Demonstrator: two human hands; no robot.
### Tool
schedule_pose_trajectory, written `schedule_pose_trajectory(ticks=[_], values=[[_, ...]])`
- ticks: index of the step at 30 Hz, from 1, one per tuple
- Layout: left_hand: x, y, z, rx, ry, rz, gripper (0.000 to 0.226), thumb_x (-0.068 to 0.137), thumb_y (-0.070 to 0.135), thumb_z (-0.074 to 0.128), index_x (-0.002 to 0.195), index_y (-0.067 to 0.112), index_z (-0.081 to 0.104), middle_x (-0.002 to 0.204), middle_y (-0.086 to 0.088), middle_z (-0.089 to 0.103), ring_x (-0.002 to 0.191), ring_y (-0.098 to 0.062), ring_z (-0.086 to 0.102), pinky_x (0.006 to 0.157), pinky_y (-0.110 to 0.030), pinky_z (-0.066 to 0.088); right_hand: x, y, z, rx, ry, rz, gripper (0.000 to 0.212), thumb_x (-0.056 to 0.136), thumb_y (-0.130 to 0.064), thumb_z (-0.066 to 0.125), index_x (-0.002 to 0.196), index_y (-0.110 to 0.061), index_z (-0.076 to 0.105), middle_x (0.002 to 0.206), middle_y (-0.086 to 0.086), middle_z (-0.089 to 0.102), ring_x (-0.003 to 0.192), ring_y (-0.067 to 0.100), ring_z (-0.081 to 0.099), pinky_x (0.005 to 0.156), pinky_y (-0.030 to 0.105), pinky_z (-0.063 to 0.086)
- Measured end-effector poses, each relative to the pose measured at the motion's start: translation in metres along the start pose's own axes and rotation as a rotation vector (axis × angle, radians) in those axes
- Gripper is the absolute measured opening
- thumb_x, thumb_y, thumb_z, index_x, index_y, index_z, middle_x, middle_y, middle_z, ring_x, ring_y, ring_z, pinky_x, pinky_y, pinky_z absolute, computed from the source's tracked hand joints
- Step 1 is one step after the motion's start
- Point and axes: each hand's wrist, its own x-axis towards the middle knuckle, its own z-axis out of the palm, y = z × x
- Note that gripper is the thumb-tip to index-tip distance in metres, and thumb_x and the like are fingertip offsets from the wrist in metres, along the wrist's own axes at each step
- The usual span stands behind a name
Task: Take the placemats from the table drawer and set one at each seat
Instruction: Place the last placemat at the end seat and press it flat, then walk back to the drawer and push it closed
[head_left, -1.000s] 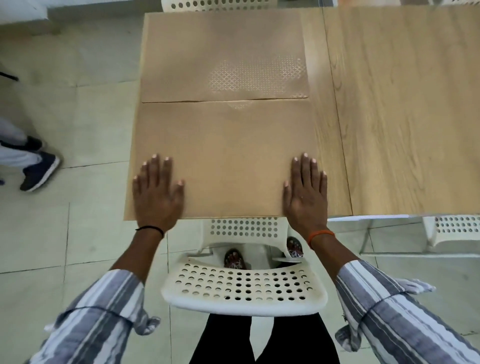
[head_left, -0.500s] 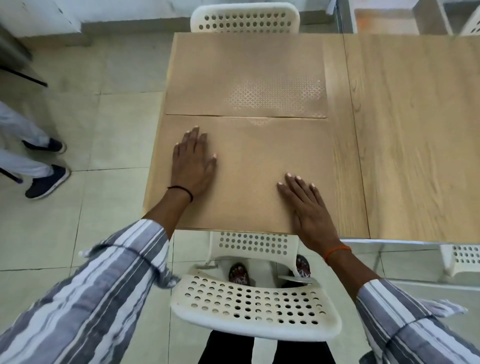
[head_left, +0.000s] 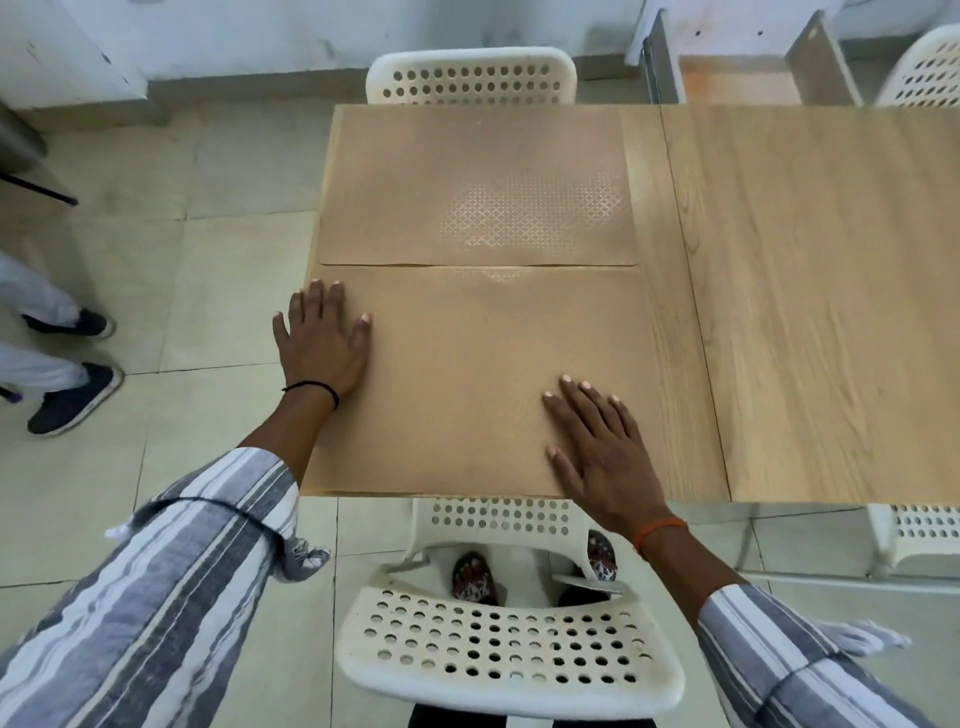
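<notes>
Two tan placemats lie on the wooden table (head_left: 810, 291). The near placemat (head_left: 467, 374) is in front of the near white chair (head_left: 498, 649); the far placemat (head_left: 478, 187) touches its far edge, before the far white chair (head_left: 470, 75). My left hand (head_left: 322, 340) lies flat, fingers spread, on the near mat's left edge. Flat on that mat's right front part rests my right hand (head_left: 602, 452). Neither hand grips anything. No drawer is visible.
A person's legs and dark shoes (head_left: 67, 395) stand on the tiled floor at the left. More white chairs are at the right front (head_left: 914, 530) and far right (head_left: 924, 67). A wooden shelf unit (head_left: 737, 78) stands behind the table.
My left hand slid from the mat's front edge up along its left side. My right hand shifted slightly and angled left. The view tilted up, showing the far chair.
</notes>
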Motion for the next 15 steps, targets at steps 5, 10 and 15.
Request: schedule_pose_trajectory(ticks=[5,10,15], values=[[-0.018,0.025,-0.036,-0.242,0.024,0.094,0.049,0.098,0.044,0.043,0.132,0.011,0.053,0.141,-0.009,0.049,0.126,-0.030,0.049,0.103,-0.042,0.039,0.024,-0.015,-0.031,-0.013,-0.003,0.059,0.041,0.097,-0.039,0.039,0.130,-0.019,0.055,0.139,0.002,0.051,0.120,0.024,0.053,0.093,0.040,0.046],[-0.047,0.060,-0.097,-0.393,0.006,0.211,0.037,0.096,0.043,0.049,0.122,0.020,0.062,0.122,0.004,0.065,0.098,-0.017,0.064,0.085,-0.031,0.048,0.037,-0.044,-0.091,0.119,0.068,0.126,0.036,0.100,-0.034,0.046,0.133,-0.021,0.054,0.132,-0.001,0.057,0.113,0.021,0.057,0.085,0.039,0.052],[-0.079,0.088,-0.169,-0.526,0.070,0.396,0.026,0.094,0.035,0.057,0.113,0.021,0.068,0.105,0.006,0.071,0.088,-0.012,0.068,0.084,-0.033,0.053,0.032,-0.072,-0.165,0.109,0.203,0.095,0.035,0.099,-0.033,0.049,0.132,-0.025,0.052,0.133,-0.006,0.056,0.115,0.016,0.059,0.082,0.038,0.054]])
